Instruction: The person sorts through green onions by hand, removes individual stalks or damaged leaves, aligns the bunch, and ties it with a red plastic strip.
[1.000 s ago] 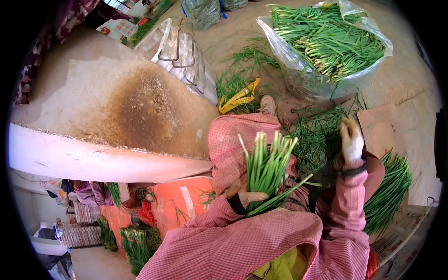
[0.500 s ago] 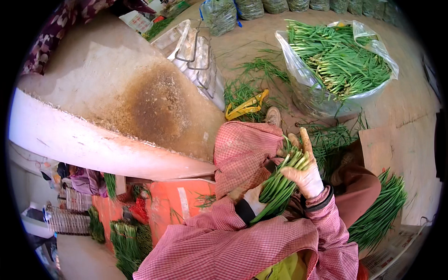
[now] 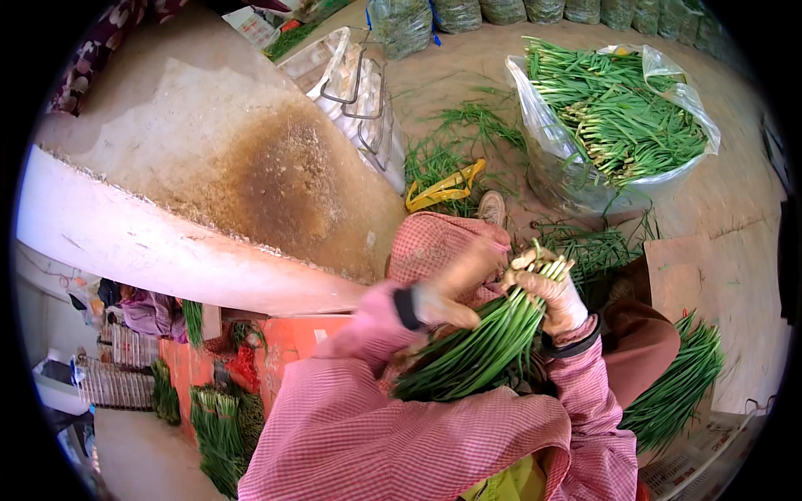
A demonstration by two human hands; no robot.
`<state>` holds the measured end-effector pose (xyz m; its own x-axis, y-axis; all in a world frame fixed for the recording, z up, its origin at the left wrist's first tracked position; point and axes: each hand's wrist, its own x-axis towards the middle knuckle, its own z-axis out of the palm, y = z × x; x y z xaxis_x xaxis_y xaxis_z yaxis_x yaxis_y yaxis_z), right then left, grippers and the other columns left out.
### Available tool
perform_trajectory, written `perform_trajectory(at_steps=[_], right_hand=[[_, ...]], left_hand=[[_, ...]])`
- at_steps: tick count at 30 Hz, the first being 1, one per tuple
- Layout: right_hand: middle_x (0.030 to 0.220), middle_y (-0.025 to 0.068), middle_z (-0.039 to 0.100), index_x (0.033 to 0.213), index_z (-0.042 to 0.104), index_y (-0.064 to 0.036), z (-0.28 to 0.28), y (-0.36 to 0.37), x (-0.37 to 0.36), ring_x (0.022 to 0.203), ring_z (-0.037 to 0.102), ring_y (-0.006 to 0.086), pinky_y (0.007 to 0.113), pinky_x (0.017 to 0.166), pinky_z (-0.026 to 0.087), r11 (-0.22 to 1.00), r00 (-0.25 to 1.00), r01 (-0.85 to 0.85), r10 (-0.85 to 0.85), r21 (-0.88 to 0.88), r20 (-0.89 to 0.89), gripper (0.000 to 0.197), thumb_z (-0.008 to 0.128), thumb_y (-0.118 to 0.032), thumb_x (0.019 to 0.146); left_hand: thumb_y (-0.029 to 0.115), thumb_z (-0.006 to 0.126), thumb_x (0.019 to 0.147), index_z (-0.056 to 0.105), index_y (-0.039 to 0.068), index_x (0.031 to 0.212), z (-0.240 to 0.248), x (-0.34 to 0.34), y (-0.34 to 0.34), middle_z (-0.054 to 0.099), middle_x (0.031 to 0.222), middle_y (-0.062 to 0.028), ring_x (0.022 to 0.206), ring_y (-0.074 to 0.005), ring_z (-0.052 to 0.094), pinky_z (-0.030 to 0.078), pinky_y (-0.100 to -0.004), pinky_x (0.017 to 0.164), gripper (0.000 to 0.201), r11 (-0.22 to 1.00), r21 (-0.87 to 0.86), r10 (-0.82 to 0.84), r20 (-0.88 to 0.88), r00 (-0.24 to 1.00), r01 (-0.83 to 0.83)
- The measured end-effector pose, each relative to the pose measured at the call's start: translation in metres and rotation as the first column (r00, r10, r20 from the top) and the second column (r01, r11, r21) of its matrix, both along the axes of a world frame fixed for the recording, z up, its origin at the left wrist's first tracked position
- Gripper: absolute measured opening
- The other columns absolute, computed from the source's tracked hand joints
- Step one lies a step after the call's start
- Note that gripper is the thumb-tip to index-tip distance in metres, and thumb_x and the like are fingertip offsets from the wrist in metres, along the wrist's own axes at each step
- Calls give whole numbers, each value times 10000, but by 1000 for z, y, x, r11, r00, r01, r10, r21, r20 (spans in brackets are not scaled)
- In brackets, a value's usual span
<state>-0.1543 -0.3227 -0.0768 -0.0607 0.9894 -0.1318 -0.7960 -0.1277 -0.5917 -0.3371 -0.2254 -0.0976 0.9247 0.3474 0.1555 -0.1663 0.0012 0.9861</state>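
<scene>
My right hand, in a pale stained glove, is wrapped around a bunch of long green chives near their pale cut ends. The green leaves slant down to the left across my lap. Beside the bunch is my left hand, also gloved and smeared by motion. Its thumb stands apart from the outstretched fingers, and nothing shows in its grasp. Both forearms wear pink checked sleeves with dark cuffs.
A clear plastic bag heaped with chives stands ahead to the right. Another green pile lies by my right knee. A stained pale surface spreads at the left, near a white basket. Tied bundles stand at lower left.
My right hand has gone from spread fingers to gripping the chives near their pale ends. My left hand has come off the lower part of the bunch and moved upward.
</scene>
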Motion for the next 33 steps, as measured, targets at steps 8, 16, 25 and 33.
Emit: perform_trajectory(at_steps=[8, 16, 25, 33], right_hand=[[771, 56, 599, 838, 604, -8, -23, 9, 12, 687, 551, 129, 242, 619, 436, 983, 958, -80, 121, -164, 258, 254, 570, -255, 793], [703, 24, 603, 826, 614, -50, -15, 14, 71, 628, 550, 97, 191, 577, 419, 843, 624, 537, -420, 29, 659, 255, 509, -281, 851], [558, 22, 530, 788, 554, -40, -21, -36, 33, 456, 473, 69, 184, 418, 366, 963, 472, 268, -114, -19, 874, 100, 573, -137, 803], [568, 24, 545, 868, 587, -12, -12, -32, 17, 462, 475, 75, 214, 431, 397, 989, 382, 123, 33, -86, 923, 139, 608, 2, 732]], left_hand=[[64, 716, 595, 411, 46, 1139, -56, 28, -91, 607, 870, -85, 747, -175, 585, 490, -284, 659, 624, 815, -578, -94, -189, 977, -33], [-40, 627, 626, 460, 43, 1091, -37, 26, -91, 594, 833, -87, 675, -162, 564, 478, -284, 573, 501, 704, -634, 49, -406, 912, -320], [-25, 634, 630, 509, 30, 1010, -43, 30, -100, 592, 830, -63, 709, -134, 567, 475, -273, 601, 403, 757, -439, 251, -489, 836, -484], [18, 636, 616, 491, 27, 1017, -28, 30, -102, 585, 855, -38, 752, -103, 553, 459, -249, 688, 426, 797, -298, 353, -476, 805, -526]])
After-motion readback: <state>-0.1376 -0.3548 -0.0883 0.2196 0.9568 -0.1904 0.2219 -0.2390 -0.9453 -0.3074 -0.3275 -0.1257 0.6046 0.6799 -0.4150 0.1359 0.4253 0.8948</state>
